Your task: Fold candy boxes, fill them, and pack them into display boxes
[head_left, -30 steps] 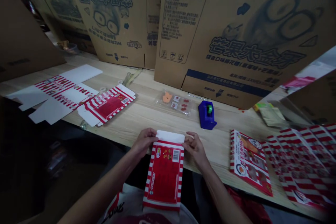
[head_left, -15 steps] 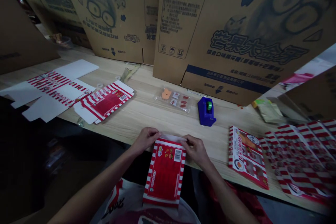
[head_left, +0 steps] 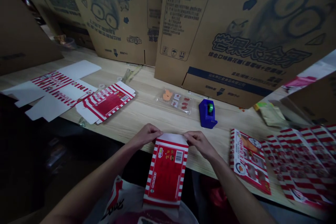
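Note:
A red carton with red-and-white striped edges is tilted between my body and the table edge, its printed panel with a barcode facing me. At its top end a white flap stands out. My left hand pinches the upper left corner by the flap. On the upper right corner, my right hand closes its thumb and fingers in the same way. Both sets of fingertips partly hide the corners. Beyond the hands lies a clear packet with orange and red pieces, beside a blue tape dispenser.
Flattened striped cartons and an unfolded white carton blank lie at left. A windowed carton and rows of striped cartons occupy the right. Large brown cardboard boxes wall the back of the wooden table.
The top flap shows more white now, and both hands have moved slightly up and outward at the carton's corners. The whole view has shifted a little.

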A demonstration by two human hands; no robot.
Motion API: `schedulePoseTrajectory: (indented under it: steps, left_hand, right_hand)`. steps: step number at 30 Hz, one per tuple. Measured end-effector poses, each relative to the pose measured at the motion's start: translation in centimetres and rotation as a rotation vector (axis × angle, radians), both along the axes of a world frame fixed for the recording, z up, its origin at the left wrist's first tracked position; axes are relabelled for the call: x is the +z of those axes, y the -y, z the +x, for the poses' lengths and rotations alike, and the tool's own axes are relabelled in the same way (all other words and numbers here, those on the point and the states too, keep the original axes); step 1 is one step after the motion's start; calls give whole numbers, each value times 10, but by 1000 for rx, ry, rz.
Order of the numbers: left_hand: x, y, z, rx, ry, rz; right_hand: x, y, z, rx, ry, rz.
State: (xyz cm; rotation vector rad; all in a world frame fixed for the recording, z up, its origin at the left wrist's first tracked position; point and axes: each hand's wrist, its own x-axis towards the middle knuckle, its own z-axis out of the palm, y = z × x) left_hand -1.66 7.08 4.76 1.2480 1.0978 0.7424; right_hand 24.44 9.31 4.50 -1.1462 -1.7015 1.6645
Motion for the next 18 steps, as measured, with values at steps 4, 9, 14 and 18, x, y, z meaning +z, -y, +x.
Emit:
schedulePoseTrajectory:
  steps: [4,9,14,18]
  left_hand:
    - [-4,5,-4,-14,5,6]
    - [-10,11,-3,-5,11,70]
    - [-3,0,3,1,19,50]
    - [-2,2,6,24,14,90]
  right_hand:
    - [-4,16,4,-8,-25,-49]
    - [-11,32,2,-88,-63,-94]
    - [-6,23,-1,-205,-87,-93]
    - [-6,24,-2,-235,-57,1]
